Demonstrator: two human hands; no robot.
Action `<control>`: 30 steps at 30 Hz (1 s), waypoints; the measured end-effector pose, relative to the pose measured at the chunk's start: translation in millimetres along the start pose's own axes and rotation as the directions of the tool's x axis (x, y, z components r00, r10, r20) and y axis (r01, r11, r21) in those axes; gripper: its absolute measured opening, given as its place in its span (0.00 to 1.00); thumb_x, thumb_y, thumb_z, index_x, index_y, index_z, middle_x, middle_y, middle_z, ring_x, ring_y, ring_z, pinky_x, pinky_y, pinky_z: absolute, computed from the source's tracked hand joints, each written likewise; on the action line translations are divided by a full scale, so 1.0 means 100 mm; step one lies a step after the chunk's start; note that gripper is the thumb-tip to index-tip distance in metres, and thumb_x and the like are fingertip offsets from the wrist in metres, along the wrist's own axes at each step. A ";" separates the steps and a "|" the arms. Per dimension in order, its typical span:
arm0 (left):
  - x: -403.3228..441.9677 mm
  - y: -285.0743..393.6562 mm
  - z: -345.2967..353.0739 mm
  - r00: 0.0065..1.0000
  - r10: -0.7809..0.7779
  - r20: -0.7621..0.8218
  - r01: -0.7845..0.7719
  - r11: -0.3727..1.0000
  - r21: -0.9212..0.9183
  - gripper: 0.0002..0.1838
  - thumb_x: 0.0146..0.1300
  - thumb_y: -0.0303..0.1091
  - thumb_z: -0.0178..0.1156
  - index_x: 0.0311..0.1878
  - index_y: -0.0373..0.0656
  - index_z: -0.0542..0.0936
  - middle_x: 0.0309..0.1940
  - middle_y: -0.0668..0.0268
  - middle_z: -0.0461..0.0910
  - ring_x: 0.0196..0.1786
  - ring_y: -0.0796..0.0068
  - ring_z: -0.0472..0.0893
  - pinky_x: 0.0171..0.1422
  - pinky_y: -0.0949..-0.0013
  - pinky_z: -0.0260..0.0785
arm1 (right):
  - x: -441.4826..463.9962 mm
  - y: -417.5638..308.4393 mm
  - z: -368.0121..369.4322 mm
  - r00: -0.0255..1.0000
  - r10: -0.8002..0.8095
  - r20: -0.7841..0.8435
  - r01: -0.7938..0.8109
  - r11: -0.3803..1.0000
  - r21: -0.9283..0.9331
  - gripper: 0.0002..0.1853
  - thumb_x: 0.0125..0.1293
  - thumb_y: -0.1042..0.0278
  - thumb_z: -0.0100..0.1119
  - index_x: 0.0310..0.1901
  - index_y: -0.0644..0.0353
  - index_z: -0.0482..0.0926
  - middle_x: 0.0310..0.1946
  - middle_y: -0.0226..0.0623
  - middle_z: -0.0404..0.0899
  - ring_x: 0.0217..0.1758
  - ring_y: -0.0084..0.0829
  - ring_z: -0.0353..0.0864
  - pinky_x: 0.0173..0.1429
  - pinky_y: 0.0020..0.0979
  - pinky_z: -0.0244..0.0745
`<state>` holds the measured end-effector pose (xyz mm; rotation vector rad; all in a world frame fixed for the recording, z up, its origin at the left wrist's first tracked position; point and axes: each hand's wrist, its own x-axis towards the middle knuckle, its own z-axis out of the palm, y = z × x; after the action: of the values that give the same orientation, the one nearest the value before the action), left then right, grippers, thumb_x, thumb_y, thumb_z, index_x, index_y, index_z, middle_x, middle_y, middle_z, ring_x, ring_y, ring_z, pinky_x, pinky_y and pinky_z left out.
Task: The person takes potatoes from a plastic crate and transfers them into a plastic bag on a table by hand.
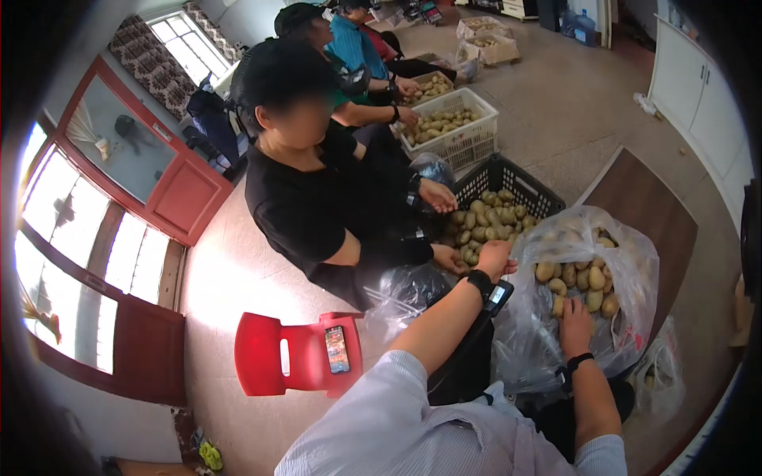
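Bag: a crinkled, translucent plastic bag (637,258) gapes around smooth, tan, oval potatoes (582,279).
Right hand: our right hand (577,327) reaches over the bag's near edge, fingertips against a potato; we cannot tell whether it grasps one.
Left hand: our left hand (496,260), fingers curled, is by the near edge of a black, lattice-walled plastic crate (530,184); its grip we cannot tell.
Black crate: rounded potatoes (484,216) heaped inside, a co-worker's hands (436,196) beside them.
Beyond: a white, slotted plastic crate (476,144) of potatoes.
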<state>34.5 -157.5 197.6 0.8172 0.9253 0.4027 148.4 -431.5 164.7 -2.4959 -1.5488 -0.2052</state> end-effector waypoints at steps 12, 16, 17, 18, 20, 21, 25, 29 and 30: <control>-0.15 0.10 0.09 0.997 -0.072 0.042 0.067 0.992 0.111 0.14 0.66 0.37 0.53 0.52 0.44 0.68 0.41 0.65 0.70 0.30 0.67 0.78 0.31 0.62 0.76 | 0.10 -0.10 0.03 0.985 0.103 0.139 -0.113 0.991 0.066 0.30 0.53 0.59 0.68 0.58 0.55 0.69 0.42 0.42 0.76 0.50 0.45 0.74 0.57 0.45 0.65; -0.21 0.16 0.09 0.992 -0.104 0.066 0.092 0.982 0.166 0.16 0.66 0.38 0.54 0.53 0.43 0.69 0.43 0.63 0.72 0.30 0.66 0.78 0.30 0.64 0.74 | 0.09 -0.10 -0.05 0.992 0.124 -0.011 -0.118 0.963 0.242 0.29 0.52 0.62 0.67 0.56 0.57 0.70 0.40 0.45 0.76 0.50 0.49 0.73 0.57 0.47 0.63; -0.23 0.14 0.11 0.990 -0.115 0.076 0.099 0.978 0.186 0.16 0.66 0.39 0.54 0.53 0.43 0.69 0.42 0.63 0.72 0.30 0.66 0.78 0.29 0.64 0.73 | 0.05 -0.10 -0.06 0.986 0.155 -0.067 -0.132 0.955 0.267 0.28 0.53 0.63 0.66 0.56 0.58 0.70 0.39 0.47 0.76 0.49 0.50 0.74 0.56 0.48 0.64; -0.20 0.08 0.10 0.989 -0.121 0.084 0.103 0.976 0.191 0.16 0.66 0.39 0.54 0.53 0.43 0.69 0.42 0.63 0.72 0.30 0.66 0.78 0.29 0.64 0.73 | 0.00 -0.12 -0.10 0.984 0.165 -0.066 -0.142 0.954 0.264 0.28 0.53 0.63 0.66 0.56 0.58 0.70 0.39 0.47 0.76 0.49 0.50 0.74 0.56 0.48 0.64; -0.03 -0.01 0.03 0.961 -0.189 0.201 0.142 0.964 0.224 0.17 0.65 0.40 0.56 0.52 0.42 0.71 0.43 0.61 0.74 0.31 0.65 0.79 0.28 0.64 0.72 | 0.08 -0.20 -0.23 0.960 0.280 -0.027 -0.239 0.864 0.443 0.26 0.56 0.61 0.64 0.55 0.61 0.69 0.42 0.52 0.78 0.48 0.55 0.76 0.52 0.50 0.68; 0.04 -0.07 0.01 0.957 -0.147 0.251 0.058 0.942 0.332 0.18 0.65 0.43 0.57 0.52 0.41 0.72 0.45 0.60 0.76 0.31 0.64 0.80 0.27 0.65 0.70 | 0.17 -0.25 -0.27 0.955 0.288 -0.068 -0.227 0.862 0.454 0.26 0.56 0.61 0.64 0.55 0.61 0.69 0.42 0.52 0.78 0.48 0.55 0.76 0.52 0.50 0.68; -0.28 0.09 0.19 0.888 -0.299 0.350 0.124 0.887 0.444 0.30 0.65 0.56 0.55 0.61 0.44 0.68 0.50 0.56 0.77 0.35 0.61 0.83 0.31 0.65 0.70 | 0.39 -0.50 -0.40 0.936 0.337 0.104 -0.309 0.639 0.705 0.27 0.61 0.59 0.63 0.57 0.63 0.67 0.45 0.56 0.78 0.49 0.57 0.77 0.52 0.49 0.70; -0.35 0.11 0.29 0.818 -0.451 0.358 0.286 0.857 0.428 0.37 0.64 0.65 0.51 0.63 0.42 0.68 0.52 0.55 0.76 0.49 0.55 0.80 0.48 0.57 0.73 | 0.57 -0.76 -0.61 0.972 0.232 0.047 -0.180 0.598 0.781 0.24 0.64 0.58 0.60 0.56 0.63 0.69 0.49 0.55 0.77 0.50 0.56 0.77 0.51 0.48 0.72; -0.37 0.17 0.32 0.798 -0.447 0.404 0.257 0.859 0.442 0.35 0.65 0.64 0.52 0.62 0.42 0.69 0.52 0.55 0.76 0.50 0.55 0.79 0.50 0.56 0.74 | 0.60 -0.79 -0.64 0.969 0.242 0.057 -0.194 0.596 0.779 0.24 0.64 0.58 0.60 0.56 0.63 0.69 0.49 0.55 0.77 0.50 0.56 0.77 0.51 0.48 0.72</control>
<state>40.9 -183.9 241.9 0.9990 0.6486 -0.3276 103.0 -360.0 247.5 -1.8884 -0.9574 0.3750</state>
